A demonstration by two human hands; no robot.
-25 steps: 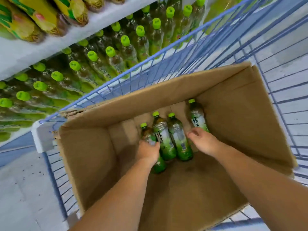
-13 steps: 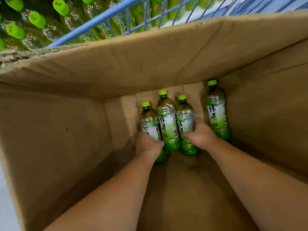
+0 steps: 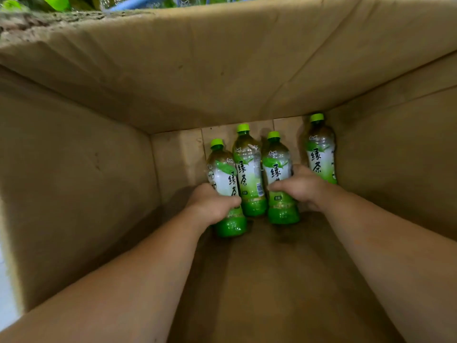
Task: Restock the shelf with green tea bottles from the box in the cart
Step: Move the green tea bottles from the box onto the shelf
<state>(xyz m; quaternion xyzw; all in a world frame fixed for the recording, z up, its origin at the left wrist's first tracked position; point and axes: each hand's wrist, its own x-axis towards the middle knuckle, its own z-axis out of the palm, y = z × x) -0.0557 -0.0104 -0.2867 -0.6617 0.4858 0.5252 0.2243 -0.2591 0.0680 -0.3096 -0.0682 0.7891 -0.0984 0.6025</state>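
Note:
Several green tea bottles with green caps lie at the far end of the cardboard box's (image 3: 74,169) floor. My left hand (image 3: 212,204) is wrapped around the leftmost bottle (image 3: 223,177). My right hand (image 3: 301,186) grips the third bottle (image 3: 277,167) from its right side. Between them lies a second bottle (image 3: 248,169), touching both. A fourth bottle (image 3: 320,154) rests apart at the right, against the box wall, just beyond my right hand.
The tall brown box walls surround both arms on all sides. Over the far rim I see a strip of blue cart wire (image 3: 128,4) and green caps of shelf bottles (image 3: 57,1). The near box floor (image 3: 272,293) holds no bottles.
The camera has dropped deeper into the box, so the cart and shelf are nearly out of view. Both hands have closed around their bottles; the bottles have barely shifted.

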